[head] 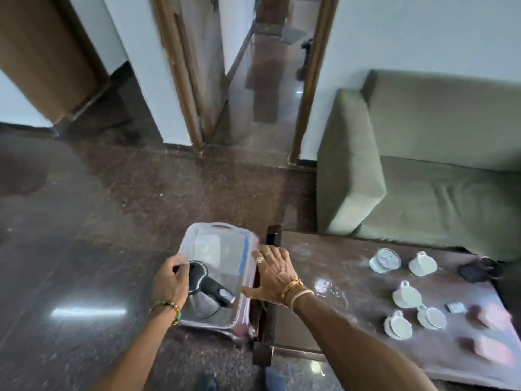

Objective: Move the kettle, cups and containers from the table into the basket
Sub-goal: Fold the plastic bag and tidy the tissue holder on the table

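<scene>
A pale plastic basket stands on the floor against the table's left end. Inside it lies a steel kettle with a black handle and lid. My left hand curls its fingers round the black top of the kettle. My right hand rests flat on the basket's right rim with its fingers spread. On the dark wooden table to the right stand several white cups, a clear glass container and two blurred pink containers.
A green sofa stands behind the table. A black object lies near the table's far right, and a small clear item sits close to my right wrist. Dark polished floor spreads to the left, with an open doorway ahead.
</scene>
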Available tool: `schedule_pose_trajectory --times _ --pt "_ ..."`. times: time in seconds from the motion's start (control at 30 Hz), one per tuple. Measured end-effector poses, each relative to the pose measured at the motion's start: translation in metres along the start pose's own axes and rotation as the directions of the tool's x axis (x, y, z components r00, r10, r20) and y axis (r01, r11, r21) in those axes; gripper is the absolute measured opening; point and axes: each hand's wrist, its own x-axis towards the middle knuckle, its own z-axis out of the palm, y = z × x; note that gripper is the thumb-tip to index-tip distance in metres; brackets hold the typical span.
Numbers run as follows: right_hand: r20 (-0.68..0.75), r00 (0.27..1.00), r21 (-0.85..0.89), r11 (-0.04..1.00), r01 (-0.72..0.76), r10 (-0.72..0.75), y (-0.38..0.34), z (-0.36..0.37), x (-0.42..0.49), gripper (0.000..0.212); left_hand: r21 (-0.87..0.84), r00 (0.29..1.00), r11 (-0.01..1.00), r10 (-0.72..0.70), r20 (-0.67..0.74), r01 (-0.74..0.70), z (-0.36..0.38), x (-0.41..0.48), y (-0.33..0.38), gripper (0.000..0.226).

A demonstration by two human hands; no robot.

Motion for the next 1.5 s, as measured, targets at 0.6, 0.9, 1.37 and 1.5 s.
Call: schedule_pose_trajectory --times 0.6,0.9,1.37,1.5 --pt "-0.509 0.562 0.089 0.689 -0.719 0.652 0.073 -0.106 -0.178 0.105 0.223 0.301 0.242 0.911 0.282 -0.944 0.091 -0.048 0.203 0.06" --pt "-0.599 0.192 0.119 0.323 -0.939 0.778 0.106 -0.125 -0.354 0.103 0.009 0.02 0.018 0.909 0.417 -1.0 0.151 -0.185 0.283 0.058" --pt "-0.529 -0.028 0.19 0.086 -0.978 0.848 0.136 -0.091 -0.494 0.104 -0.102 -0.172 -0.139 0.839 0.516 -0.985 0.239 -0.327 0.294 0.062" --pt "-0.498 0.01 0.18 0.114 -0.977 0.867 0.148 -0.089 -0.499 0.103 -0.074 -0.142 -0.121 0.846 0.514 -0.99 0.248 -0.338 0.296 0.063"
